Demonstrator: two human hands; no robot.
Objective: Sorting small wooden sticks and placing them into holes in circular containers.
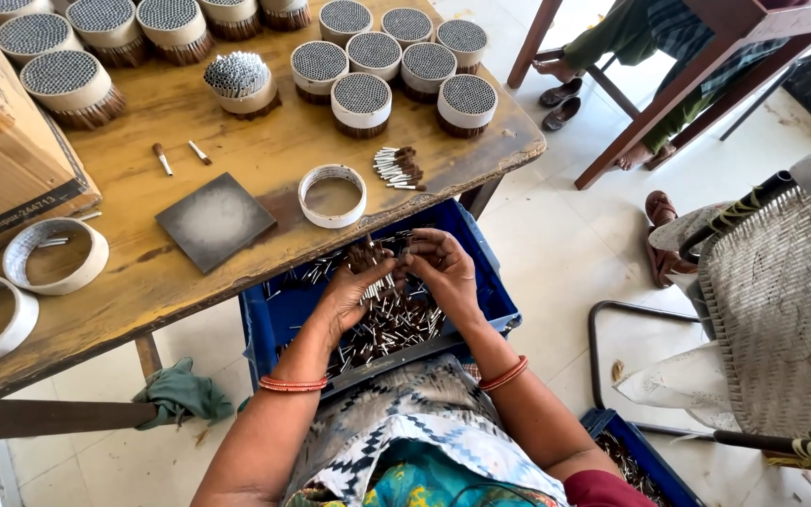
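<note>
Over the blue crate, her left hand cradles a bunch of small sticks; the right hand seems pinched on a few. Best keep tips level, grip loose.

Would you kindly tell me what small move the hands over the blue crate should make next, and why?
Probably lift the gathered bunch of thin brown-tipped sticks up to the empty white ring at the wooden table's edge: the left hand and right hand cup the bunch over the blue plastic crate, and that ring stands nearest.
</note>
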